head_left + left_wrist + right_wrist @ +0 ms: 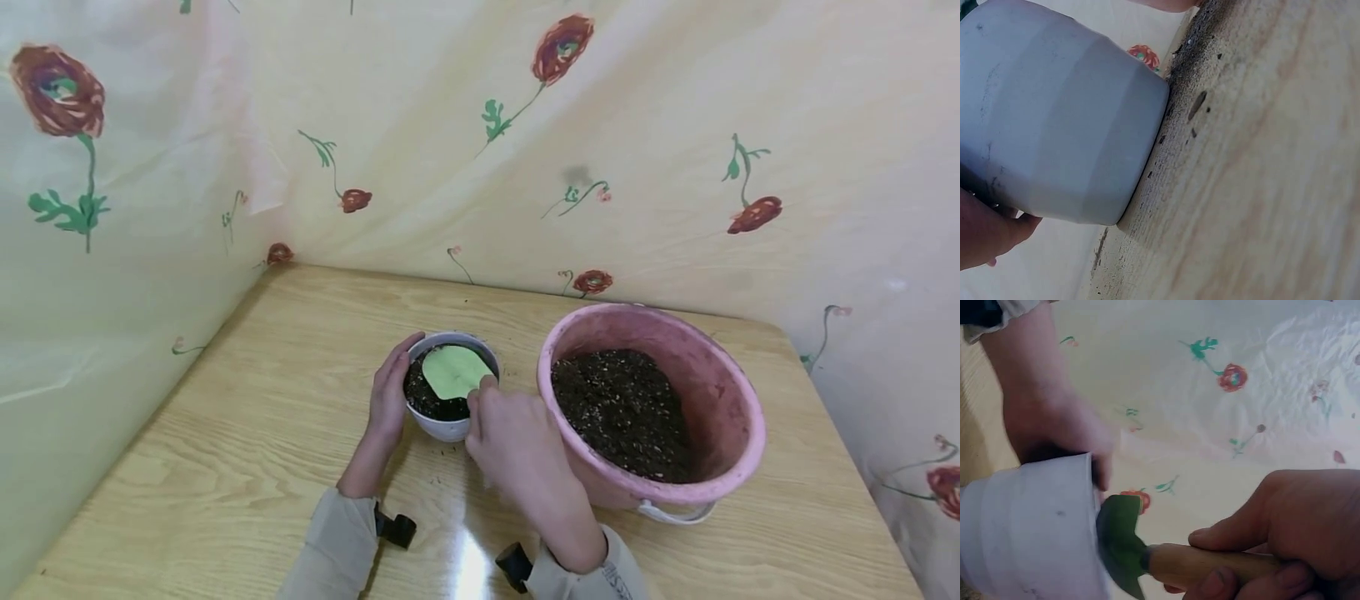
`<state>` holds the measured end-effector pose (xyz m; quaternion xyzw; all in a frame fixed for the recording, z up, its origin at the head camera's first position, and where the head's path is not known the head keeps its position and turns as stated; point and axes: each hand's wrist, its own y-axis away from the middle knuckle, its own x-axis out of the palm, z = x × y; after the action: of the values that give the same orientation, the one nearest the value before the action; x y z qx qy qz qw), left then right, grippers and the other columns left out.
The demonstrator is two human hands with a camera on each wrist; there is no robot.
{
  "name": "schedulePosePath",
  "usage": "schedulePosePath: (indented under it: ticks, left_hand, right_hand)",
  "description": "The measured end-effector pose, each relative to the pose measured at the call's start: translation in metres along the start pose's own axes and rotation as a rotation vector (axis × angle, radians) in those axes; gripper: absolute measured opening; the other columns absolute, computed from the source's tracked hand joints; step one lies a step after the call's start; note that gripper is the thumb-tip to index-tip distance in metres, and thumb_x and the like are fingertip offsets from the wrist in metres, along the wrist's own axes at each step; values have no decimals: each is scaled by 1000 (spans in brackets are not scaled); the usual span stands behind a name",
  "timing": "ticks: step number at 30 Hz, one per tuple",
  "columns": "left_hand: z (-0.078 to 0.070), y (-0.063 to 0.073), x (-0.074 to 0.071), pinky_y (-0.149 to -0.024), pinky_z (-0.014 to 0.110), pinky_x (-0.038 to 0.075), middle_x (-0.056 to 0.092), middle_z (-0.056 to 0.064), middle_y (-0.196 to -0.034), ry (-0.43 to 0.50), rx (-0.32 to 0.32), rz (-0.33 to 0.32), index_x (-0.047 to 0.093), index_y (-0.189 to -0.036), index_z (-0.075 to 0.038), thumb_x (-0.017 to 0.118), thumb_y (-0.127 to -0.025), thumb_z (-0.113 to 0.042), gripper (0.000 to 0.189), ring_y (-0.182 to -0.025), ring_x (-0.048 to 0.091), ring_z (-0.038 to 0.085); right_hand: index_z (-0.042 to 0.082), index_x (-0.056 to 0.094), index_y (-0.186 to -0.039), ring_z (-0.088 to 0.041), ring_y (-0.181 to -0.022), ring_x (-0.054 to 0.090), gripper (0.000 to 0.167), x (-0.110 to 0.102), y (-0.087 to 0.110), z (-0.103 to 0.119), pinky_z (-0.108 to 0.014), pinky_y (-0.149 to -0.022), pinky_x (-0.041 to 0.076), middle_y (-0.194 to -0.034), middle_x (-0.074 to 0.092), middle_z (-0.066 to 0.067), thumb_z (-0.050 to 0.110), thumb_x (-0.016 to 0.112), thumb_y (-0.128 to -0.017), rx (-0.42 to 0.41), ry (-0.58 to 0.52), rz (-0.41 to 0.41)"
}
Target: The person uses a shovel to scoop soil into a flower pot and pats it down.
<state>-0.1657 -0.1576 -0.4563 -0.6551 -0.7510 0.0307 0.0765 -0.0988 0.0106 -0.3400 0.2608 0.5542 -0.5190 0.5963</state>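
A white flowerpot full of dark soil stands on the table. My left hand holds the pot from its left side, with fingers at the rim. In my right hand is a small garden trowel, gripped by its wooden handle. The trowel's green blade lies over the soil at the pot's mouth; the right wrist view shows it against the rim. Part of the handle is hidden by my right hand in the head view.
A pink bucket with dark soil inside stands to the right of the pot, its white handle hanging at the front. Crumbs of soil lie on the wooden table by the pot. A flowered sheet hangs behind and at the sides.
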Motion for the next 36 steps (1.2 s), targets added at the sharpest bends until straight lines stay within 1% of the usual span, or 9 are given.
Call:
schedulePosePath:
  ticks: [5,9,12,16,20,24,28,30,36]
  left_hand:
    - [0,-1,-1,-115,37,23,48,12,-144,-11,21,3,52,-136,-1,30,-105,-20,42,-136,37,20]
    - [0,-1,-2,-116,40,23,49,12,-143,-40,18,1,53,-136,-4,31,-105,-21,42,-136,38,23]
    - [0,1,-3,-116,42,23,49,11,-143,-67,-9,-4,53,-137,-5,31,-105,-22,42,-137,38,25]
    - [0,3,-4,-117,42,21,47,12,-144,-81,-36,13,51,-138,-5,30,-105,-22,42,-138,36,25]
    - [-1,2,-3,-116,40,22,48,12,-144,-74,-12,11,52,-137,-5,30,-106,-23,42,-137,37,23]
    - [0,2,-3,-115,38,24,49,12,-142,-67,1,4,52,-136,-3,31,-105,-22,42,-136,39,22]
    - [1,2,-4,-115,39,24,49,13,-142,-69,4,5,52,-136,-2,31,-105,-20,42,-136,39,23]
    - [1,2,-5,-115,39,24,50,13,-142,-66,10,4,52,-136,-2,31,-105,-20,41,-136,39,24]
    - [1,-1,-5,-116,38,23,49,13,-142,-70,22,22,52,-136,-2,30,-106,-21,42,-136,38,22]
  right_hand:
    - [5,55,-74,-27,-43,51,19,12,-1,-2,-39,-38,40,-49,44,-5,14,60,-90,-3,86,-45]
    - [4,56,-74,-25,-41,47,10,13,2,-3,-37,-36,37,-48,45,-5,7,64,-78,5,149,-78]
    - [4,54,-74,-24,-39,46,12,11,6,-4,-36,-35,36,-48,46,-5,2,65,-70,-1,168,-107]
    - [7,51,-72,-24,-40,47,18,7,13,-5,-35,-36,36,-49,47,-5,5,69,-75,-21,124,-143]
    - [10,50,-71,-20,-41,43,24,2,15,-7,-31,-36,32,-50,44,-3,12,71,-82,-60,70,-147]
    - [12,48,-66,-18,-40,40,25,3,11,-7,-30,-35,29,-49,40,0,7,70,-77,-90,105,-143]
    - [12,48,-65,-22,-40,45,23,5,3,-8,-35,-33,32,-49,41,-2,0,67,-67,-95,167,-168]
    - [12,50,-67,-24,-42,49,21,5,1,-8,-36,-33,34,-50,44,-4,-1,67,-65,-100,180,-169]
    - [14,59,-73,-23,-44,50,16,-13,2,-10,-35,-35,36,-54,48,-2,8,74,-76,-113,78,-149]
